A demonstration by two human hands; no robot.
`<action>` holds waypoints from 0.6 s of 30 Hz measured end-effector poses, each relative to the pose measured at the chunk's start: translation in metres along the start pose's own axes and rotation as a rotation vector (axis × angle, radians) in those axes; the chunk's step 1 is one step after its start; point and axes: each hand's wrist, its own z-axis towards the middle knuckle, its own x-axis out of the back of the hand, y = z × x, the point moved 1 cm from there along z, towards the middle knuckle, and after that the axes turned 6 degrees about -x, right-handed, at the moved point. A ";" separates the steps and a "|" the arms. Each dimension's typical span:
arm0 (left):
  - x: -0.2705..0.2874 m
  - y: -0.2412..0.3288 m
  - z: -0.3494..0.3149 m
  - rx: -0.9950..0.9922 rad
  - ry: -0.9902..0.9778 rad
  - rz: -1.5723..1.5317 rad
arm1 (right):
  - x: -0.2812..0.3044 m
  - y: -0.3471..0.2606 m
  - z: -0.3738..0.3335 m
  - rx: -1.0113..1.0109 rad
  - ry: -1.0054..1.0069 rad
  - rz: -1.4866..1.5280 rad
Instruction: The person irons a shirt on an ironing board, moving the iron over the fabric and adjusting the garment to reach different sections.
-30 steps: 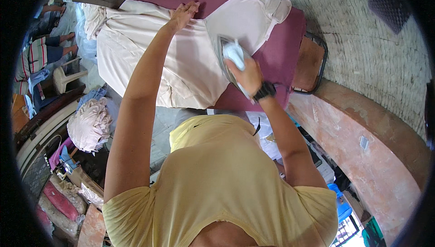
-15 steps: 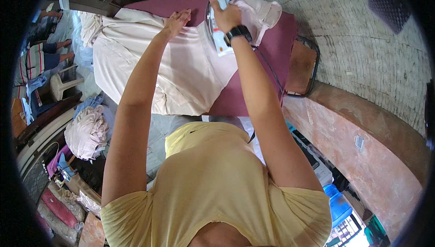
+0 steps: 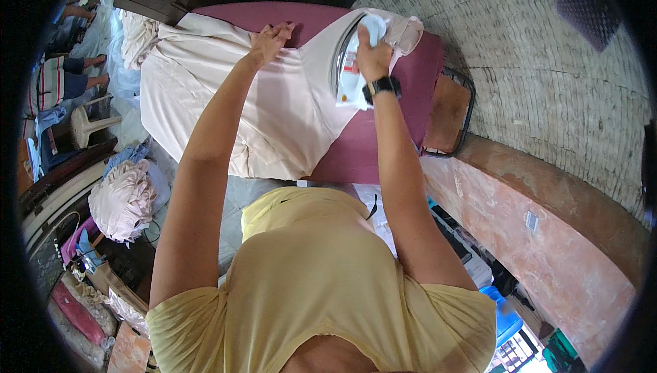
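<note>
A pale cream shirt (image 3: 212, 92) lies spread over a maroon ironing board (image 3: 356, 157), its sleeve reaching to the right. On that sleeve rests a white and clear clothes iron (image 3: 350, 75). My right hand (image 3: 374, 58), with a black watch on its wrist, is wrapped round the iron's handle. Flat on the shirt's far edge, near the shoulder, lies my left hand (image 3: 271, 41), fingers stretched out and holding nothing. The iron's soleplate is hidden against the cloth.
A metal-framed end rest (image 3: 446, 120) juts from the board's right side, by a pinkish stone ledge (image 3: 527, 215). Bundled pale clothes (image 3: 123, 202) sit at the left. Farther left are a beige plastic stool (image 3: 92, 123) and another person's legs (image 3: 85, 75).
My right hand has slid the iron to the right along the sleeve and slightly nearer to me. My left hand stays at about the same place on the shirt.
</note>
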 end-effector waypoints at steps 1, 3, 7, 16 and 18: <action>0.005 0.007 0.006 0.026 -0.027 -0.024 | -0.001 0.004 0.006 0.002 0.023 0.119; 0.020 0.026 0.013 0.126 -0.109 -0.123 | -0.005 0.014 0.006 0.054 0.038 0.321; 0.014 0.008 -0.004 0.040 -0.056 0.005 | -0.017 0.037 -0.026 -0.009 0.054 0.330; 0.028 0.030 -0.003 0.046 -0.029 0.092 | -0.009 0.039 -0.022 0.010 0.130 0.343; 0.021 0.022 -0.006 0.004 -0.005 0.163 | -0.010 0.041 -0.024 -0.020 0.131 0.321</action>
